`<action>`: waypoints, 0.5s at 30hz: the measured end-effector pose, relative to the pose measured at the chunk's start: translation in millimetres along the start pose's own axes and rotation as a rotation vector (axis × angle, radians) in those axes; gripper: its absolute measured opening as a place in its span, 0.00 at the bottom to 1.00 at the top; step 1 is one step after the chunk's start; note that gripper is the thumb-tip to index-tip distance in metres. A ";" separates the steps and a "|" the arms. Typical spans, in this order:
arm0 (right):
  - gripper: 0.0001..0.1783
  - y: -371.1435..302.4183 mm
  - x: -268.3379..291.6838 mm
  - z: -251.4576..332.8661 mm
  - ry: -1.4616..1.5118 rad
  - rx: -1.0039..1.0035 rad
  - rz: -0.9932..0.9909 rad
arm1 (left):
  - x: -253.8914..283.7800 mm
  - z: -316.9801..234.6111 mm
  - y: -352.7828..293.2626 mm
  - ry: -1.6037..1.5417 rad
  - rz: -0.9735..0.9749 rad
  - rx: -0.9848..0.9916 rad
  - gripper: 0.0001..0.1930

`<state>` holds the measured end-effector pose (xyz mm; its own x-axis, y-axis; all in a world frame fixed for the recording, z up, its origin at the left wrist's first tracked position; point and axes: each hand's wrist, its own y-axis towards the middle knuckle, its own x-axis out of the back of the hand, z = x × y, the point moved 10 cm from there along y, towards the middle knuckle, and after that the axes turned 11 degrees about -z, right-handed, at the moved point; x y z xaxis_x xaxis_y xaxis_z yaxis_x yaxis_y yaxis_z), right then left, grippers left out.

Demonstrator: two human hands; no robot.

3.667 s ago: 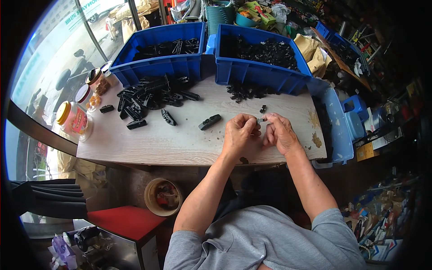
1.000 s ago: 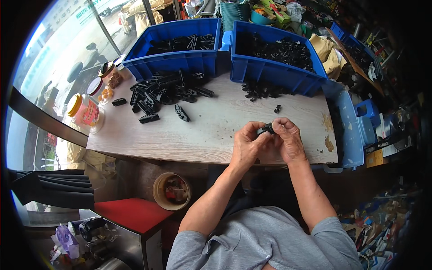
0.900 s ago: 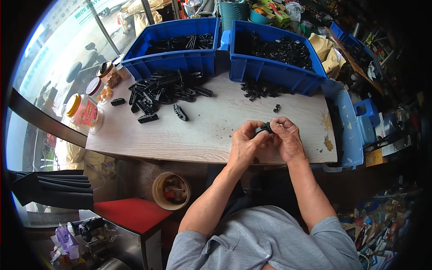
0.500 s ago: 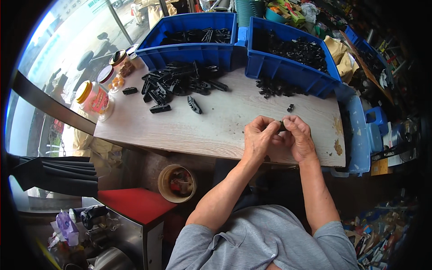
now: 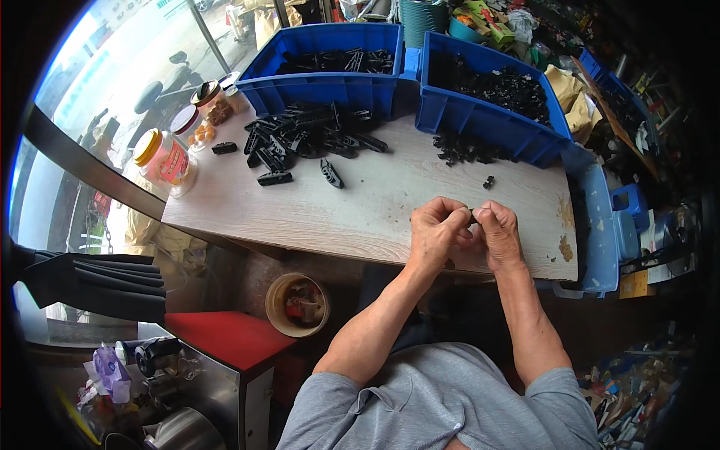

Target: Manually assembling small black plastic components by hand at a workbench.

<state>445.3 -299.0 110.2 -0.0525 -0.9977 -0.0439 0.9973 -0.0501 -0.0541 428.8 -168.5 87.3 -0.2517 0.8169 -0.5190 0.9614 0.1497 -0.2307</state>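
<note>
Above the table's front edge, my left hand [image 5: 436, 229] and my right hand [image 5: 500, 234] meet with thumbs and forefingers pinched together. A small black plastic part [image 5: 472, 216] sits between the fingertips, mostly covered by them. Just beyond the hands lies a single small black clip-like piece [image 5: 489, 182]. To the left, a heap of long black plastic pieces [image 5: 304, 135] rests on the table [image 5: 360, 217], with one loose long piece [image 5: 331, 173] in front of it. Small black pieces [image 5: 465, 148] are piled below the right bin.
Two blue bins, the left bin [image 5: 322, 94] and the right bin [image 5: 491, 124], hold black parts at the back. Lidded jars [image 5: 161, 161] stand at the left edge. A bucket [image 5: 297, 331] is on the floor; a light blue tub [image 5: 600, 247] adjoins the table's right side.
The fingers have closed further over the black part, so less of it shows. The whole view has shifted slightly; things on the table lie where they were.
</note>
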 end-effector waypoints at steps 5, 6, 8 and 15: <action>0.19 1.2 0.3 -4.2 -0.013 -0.027 0.078 | 4.7 -10.5 -10.5 0.151 0.019 -0.147 0.08; 0.19 -0.1 1.1 -0.7 -0.014 -0.020 0.073 | 9.1 -20.0 -12.3 0.292 -0.007 -0.257 0.09; 0.18 -7.7 5.2 -4.9 0.156 -0.173 -0.026 | 42.4 -68.6 -22.3 0.518 -0.248 -0.679 0.11; 0.22 29.8 145.5 1.1 0.246 -0.166 -0.631 | 124.1 -171.6 -1.8 1.450 -0.771 -1.095 0.16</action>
<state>467.5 -445.7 103.3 -0.6493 -0.7396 -0.1775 0.7521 -0.5894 -0.2949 414.9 28.1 164.6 -0.8585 0.0991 0.5031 0.4986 0.3907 0.7738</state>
